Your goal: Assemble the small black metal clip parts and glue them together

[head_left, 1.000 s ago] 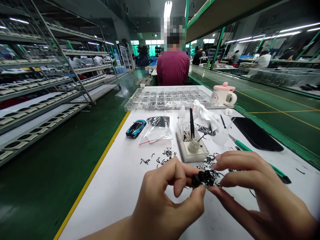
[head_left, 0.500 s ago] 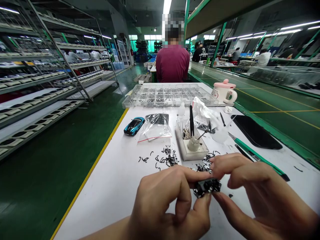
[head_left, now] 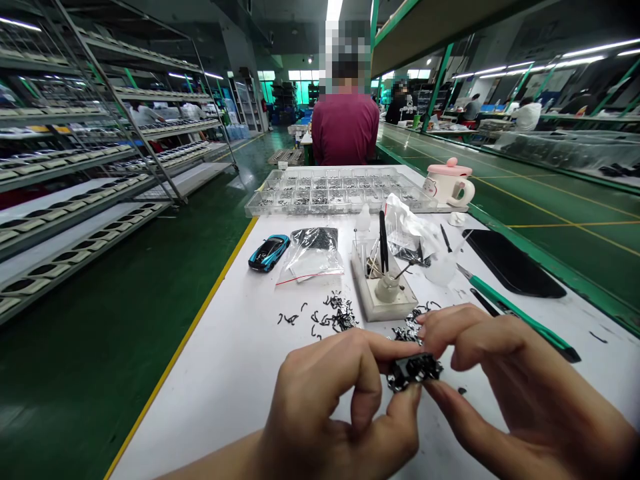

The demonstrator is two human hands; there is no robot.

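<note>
A small black plastic part with shiny silvery bits (head_left: 414, 371) is held over the white tabletop. My left hand (head_left: 345, 400) pinches it between thumb and forefinger from the left. At its right end is my right hand (head_left: 505, 380), with the thumb against the lower edge and bent fingers over the far side; the fingertips' exact contact is partly hidden. Just beyond the hands lie a pile of small black curved pieces (head_left: 343, 313) and some silvery black pieces (head_left: 407, 333), partly covered by my fingers.
Behind the hands stands a white holder (head_left: 387, 308) with tweezers and a small bottle. A blue toy car (head_left: 269, 253), a plastic bag (head_left: 313, 253), a green craft knife (head_left: 525, 317) and a black phone-like slab (head_left: 515, 263) surround it. Farther back are a compartment tray (head_left: 330, 207) and a lidded mug (head_left: 447, 185).
My right fingers have shifted very slightly to the left around the black part. My left hand keeps its pinch almost unmoved.
</note>
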